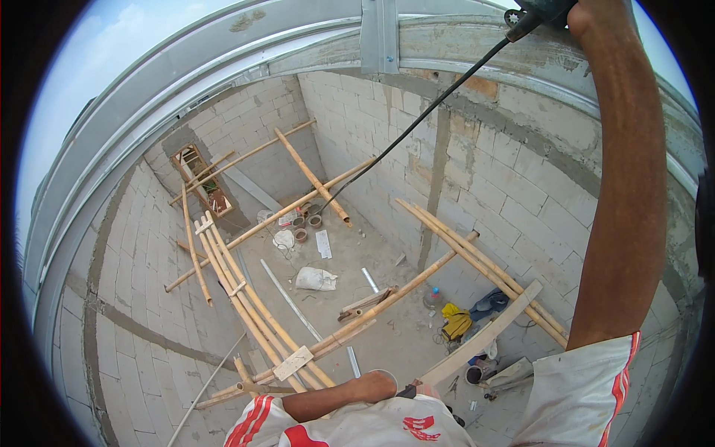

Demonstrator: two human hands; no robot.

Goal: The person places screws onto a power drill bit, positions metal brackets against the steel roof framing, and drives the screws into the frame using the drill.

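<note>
My right arm reaches up along the right side, and my right hand (pixel 596 22) is closed round a dark corded power tool (pixel 547 10), cut off by the top edge. The tool's black cord (pixel 436 103) runs down and left toward the floor. It is up beside a curved-looking grey metal beam (pixel 477 36). My left hand (pixel 377 386) is low in front of my waist, beside a small dark object (pixel 407 390) at my clothing. Its fingers are hidden, so what it holds, if anything, does not show.
Below lies a block-walled room. Bamboo poles (pixel 350 339) cross it as scaffolding, with a plank (pixel 488 331) at right. On the floor are a white sack (pixel 316 279), several buckets, metal strips, a yellow bag (pixel 456 322) and a bottle (pixel 432 297). A wooden window frame (pixel 201 179) stands left.
</note>
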